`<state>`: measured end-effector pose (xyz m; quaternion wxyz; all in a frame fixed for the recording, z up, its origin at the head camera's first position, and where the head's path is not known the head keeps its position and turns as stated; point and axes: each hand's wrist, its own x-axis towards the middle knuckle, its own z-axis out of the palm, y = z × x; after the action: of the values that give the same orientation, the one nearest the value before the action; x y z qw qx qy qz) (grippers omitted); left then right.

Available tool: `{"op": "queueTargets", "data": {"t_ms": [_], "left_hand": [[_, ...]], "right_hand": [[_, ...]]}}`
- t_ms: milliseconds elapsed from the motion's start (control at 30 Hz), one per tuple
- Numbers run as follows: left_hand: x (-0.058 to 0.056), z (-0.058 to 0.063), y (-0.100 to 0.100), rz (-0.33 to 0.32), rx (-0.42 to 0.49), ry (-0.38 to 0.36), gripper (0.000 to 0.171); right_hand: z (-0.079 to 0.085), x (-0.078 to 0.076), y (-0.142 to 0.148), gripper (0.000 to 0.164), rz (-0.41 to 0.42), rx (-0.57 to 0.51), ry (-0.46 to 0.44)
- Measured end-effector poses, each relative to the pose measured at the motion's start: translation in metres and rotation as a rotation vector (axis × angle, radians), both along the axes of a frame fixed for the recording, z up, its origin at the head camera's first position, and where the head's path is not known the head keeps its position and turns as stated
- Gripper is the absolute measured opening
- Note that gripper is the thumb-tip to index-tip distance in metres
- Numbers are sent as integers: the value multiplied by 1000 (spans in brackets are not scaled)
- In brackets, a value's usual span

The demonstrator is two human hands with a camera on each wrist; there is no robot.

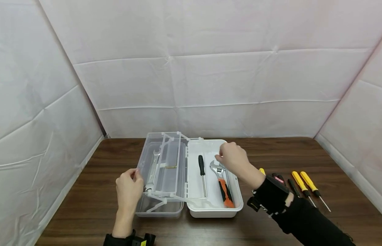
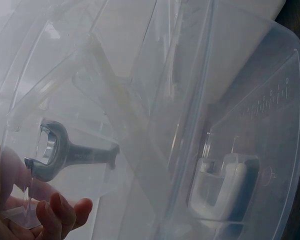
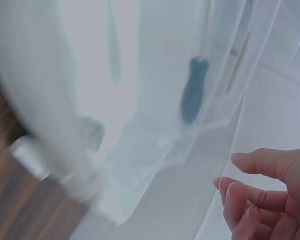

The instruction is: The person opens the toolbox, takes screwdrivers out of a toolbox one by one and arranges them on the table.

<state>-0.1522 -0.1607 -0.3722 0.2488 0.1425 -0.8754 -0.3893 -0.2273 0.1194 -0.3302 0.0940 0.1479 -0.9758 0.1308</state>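
A toolbox stands open, its white base [image 1: 215, 212] on the right and its clear plastic lid and tray [image 1: 160, 214] on the left. My left hand [image 1: 129, 188] pinches the left edge of the clear tray; a combination wrench [image 2: 82, 152] lies in it near my fingers. Over the far right part of the white base, my right hand [image 1: 235, 158] hovers with loosely bent fingers and nothing between them. Below that hand lie an adjustable wrench [image 1: 222, 184] with an orange and black handle and a black-handled screwdriver [image 1: 201, 165]. A second metal tool beside the wrench is partly hidden.
Yellow-handled screwdrivers [image 1: 306, 180] and black-handled tools [image 1: 292, 186] lie on the wooden table [image 1: 95, 201] right of the box, partly behind my right forearm. White cloth walls [image 1: 209, 82] rise at the back and sides.
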Motion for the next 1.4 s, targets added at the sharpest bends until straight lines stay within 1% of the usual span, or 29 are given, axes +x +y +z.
{"op": "queueTargets", "data": {"t_ms": [67, 133, 200, 267, 333, 500, 633, 833, 1000, 1100, 1200, 1300, 1400], "left_hand": [[-1, 0, 1, -2, -3, 4, 25], [-1, 0, 1, -5, -5, 7, 25], [-1, 0, 2, -5, -5, 7, 25], [-1, 0, 2, -6, 2, 4, 26], [-1, 0, 2, -4, 6, 1, 26], [-1, -2, 3, -1, 9, -4, 26], [-1, -2, 2, 7, 8, 1, 25], [-1, -1, 2, 5, 9, 5, 25], [-1, 0, 1, 4, 10, 6, 25], [0, 0, 1, 4, 11, 7, 25], [0, 0, 0, 1, 12, 8, 25], [0, 0, 0, 3, 9, 9, 25], [0, 0, 0, 6, 8, 6, 25]], "right_hand": [[3, 0, -13, 20, 22, 24, 2], [5, 0, -25, 26, 44, 34, 1], [5, 0, -35, 34, 68, 46, -6], [2, 0, -44, 37, 90, 52, -10], [-1, 0, -50, 36, 106, 52, -22], [-9, -1, -61, 26, 97, 89, -33], [-13, -3, -64, 23, 101, 112, -38], [-18, -6, -66, 23, 102, 127, 6], [-22, -10, -70, 21, 95, 223, 12], [-22, -11, -73, 21, 98, 284, 10], [-21, -11, -77, 22, 101, 320, 21], [-21, -10, -80, 23, 105, 318, 31], [-21, -10, -82, 20, 122, 265, 35]]}}
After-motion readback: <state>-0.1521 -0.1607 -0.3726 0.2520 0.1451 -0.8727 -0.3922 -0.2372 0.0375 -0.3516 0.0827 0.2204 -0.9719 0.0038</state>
